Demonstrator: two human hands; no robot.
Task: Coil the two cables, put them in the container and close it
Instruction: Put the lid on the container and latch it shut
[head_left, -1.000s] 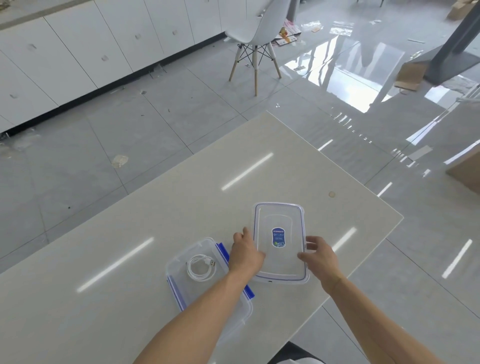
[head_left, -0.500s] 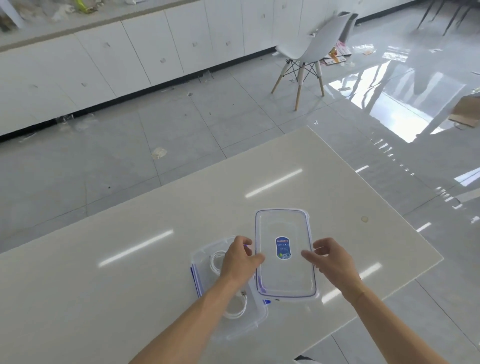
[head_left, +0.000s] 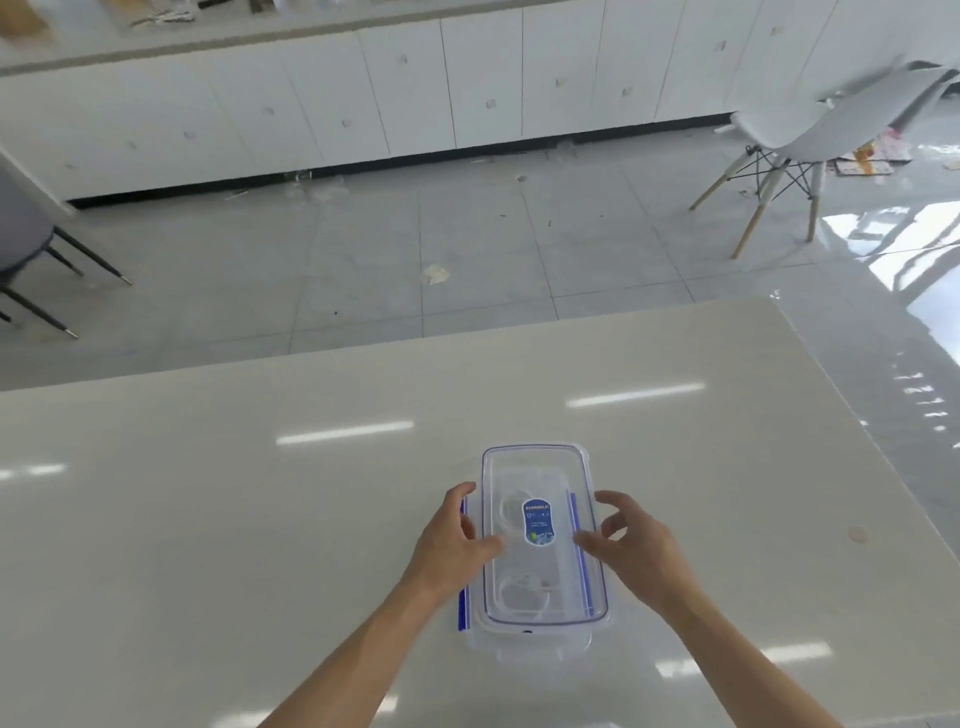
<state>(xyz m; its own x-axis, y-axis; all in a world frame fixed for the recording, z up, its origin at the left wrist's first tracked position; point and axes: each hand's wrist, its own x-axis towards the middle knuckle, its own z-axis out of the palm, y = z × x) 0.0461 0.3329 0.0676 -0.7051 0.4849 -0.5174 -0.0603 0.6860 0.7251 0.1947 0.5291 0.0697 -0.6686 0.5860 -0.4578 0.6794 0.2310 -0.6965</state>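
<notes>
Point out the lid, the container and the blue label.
lid (head_left: 540, 465): head view, on its clear far end.
container (head_left: 530, 647): head view, on its near wall below the lid.
blue label (head_left: 538, 521): head view, on the middle of the sticker.

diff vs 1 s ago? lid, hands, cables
The lid moved left, from the table beside the container to on top of it, carried by the left hand and right hand, which still hold its long edges. The blue latches still look unclipped. Both coiled cables stayed inside.
</notes>
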